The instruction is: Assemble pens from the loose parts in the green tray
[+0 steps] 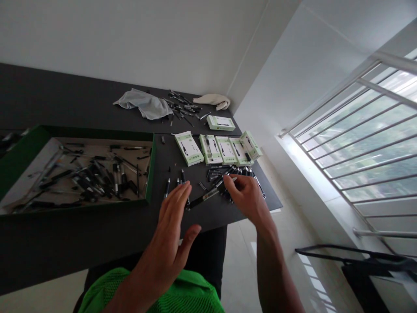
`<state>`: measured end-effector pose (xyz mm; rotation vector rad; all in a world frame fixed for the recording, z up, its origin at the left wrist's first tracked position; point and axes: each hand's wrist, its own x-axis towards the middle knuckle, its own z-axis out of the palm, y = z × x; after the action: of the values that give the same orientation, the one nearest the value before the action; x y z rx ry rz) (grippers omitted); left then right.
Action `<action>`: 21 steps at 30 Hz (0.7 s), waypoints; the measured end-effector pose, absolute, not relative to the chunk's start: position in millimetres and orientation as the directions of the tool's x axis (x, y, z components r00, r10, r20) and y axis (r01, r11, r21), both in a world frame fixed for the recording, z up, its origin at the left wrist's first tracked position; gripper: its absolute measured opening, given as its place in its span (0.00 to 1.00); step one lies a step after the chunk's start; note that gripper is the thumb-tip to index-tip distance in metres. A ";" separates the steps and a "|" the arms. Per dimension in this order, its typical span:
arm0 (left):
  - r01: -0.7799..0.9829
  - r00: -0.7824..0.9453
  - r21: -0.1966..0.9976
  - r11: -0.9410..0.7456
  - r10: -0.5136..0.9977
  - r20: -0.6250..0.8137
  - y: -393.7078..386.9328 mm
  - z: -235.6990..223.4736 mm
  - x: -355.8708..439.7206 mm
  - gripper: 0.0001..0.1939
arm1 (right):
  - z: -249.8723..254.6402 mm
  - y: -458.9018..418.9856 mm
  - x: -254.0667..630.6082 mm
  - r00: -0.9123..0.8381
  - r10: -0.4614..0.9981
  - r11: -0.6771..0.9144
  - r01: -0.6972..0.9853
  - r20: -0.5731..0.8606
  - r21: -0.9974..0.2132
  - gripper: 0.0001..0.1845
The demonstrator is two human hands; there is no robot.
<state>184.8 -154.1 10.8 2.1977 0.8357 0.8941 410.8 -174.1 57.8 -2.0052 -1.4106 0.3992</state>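
Flat dark grey table (65, 248) is under all the fingers. Left of the L fingers, a big low green card box w/ pale insides (19, 161) has no lid on; in it is a messy heap of black & clear plastic pen parts (97, 178), some long, some short. L hand (171, 228): fingers straight & pressed together, thumb stuck out, nothing gripped that I can see. R hand (247, 195): fingers curled in, thumb meeting them in what looks like a pinch. Past the R fingertips are small flat white & light green card boxes (189, 148), most in a row; can't tell what's in them. Closer, just past the R fingers, black & silver pens (249, 171) lie in a pile. The pinched thing looks like a thin pen w/ a clear plastic middle & a black end (208, 194), reaching from the R fingertips toward the L fingers. Prob. v. light, stiff & smooth, so it could slip or roll, but shouldn't break easily. Best hold: mid part, btwn thumb & 1st finger.
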 end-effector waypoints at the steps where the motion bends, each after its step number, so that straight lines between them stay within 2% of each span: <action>1: 0.328 0.545 0.735 -0.593 0.755 0.365 -153.9 11.0 183.0 0.32 | 57.8 -162.0 421.4 0.362 0.931 -0.274 0.773 0.043 -0.572 0.29; 3: 0.347 0.478 0.748 -0.566 0.793 0.378 -151.6 11.1 178.0 0.31 | 52.8 -136.2 433.5 0.292 0.947 -0.322 0.859 -0.135 -0.399 0.29; 4: 0.354 0.451 0.749 -0.560 0.804 0.388 -150.2 11.0 175.4 0.31 | 47.7 -123.4 434.8 0.261 0.943 -0.320 0.881 -0.205 -0.350 0.28; 6: 0.347 0.417 0.749 -0.565 0.808 0.416 -148.3 10.8 171.0 0.31 | 34.1 -100.5 431.1 0.219 0.931 -0.307 0.902 -0.291 -0.304 0.25; 9: 0.284 0.370 0.765 -0.578 0.802 0.468 -150.7 12.2 165.3 0.30 | 15.6 -78.3 428.5 0.225 0.919 -0.320 0.906 -0.325 -0.276 0.25; 13: 0.155 0.304 0.792 -0.590 0.792 0.530 -159.2 14.9 158.9 0.23 | 14.9 -71.4 472.4 0.419 0.882 -0.460 0.865 -0.215 -0.203 0.34; 16: 0.124 0.313 0.804 -0.581 0.792 0.524 -161.8 14.4 158.3 0.21 | 23.3 -71.4 529.8 0.618 0.784 -0.619 0.775 -0.051 -0.124 0.24; 21: 0.094 0.324 0.801 -0.592 0.779 0.537 -159.5 12.4 162.8 0.21 | 13.9 -61.5 583.6 0.709 0.705 -0.708 0.703 -0.018 -0.072 0.20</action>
<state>162.8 -159.5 12.4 1.9202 0.7689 1.3024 583.6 -61.5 13.9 -2.8478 -1.1748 0.0675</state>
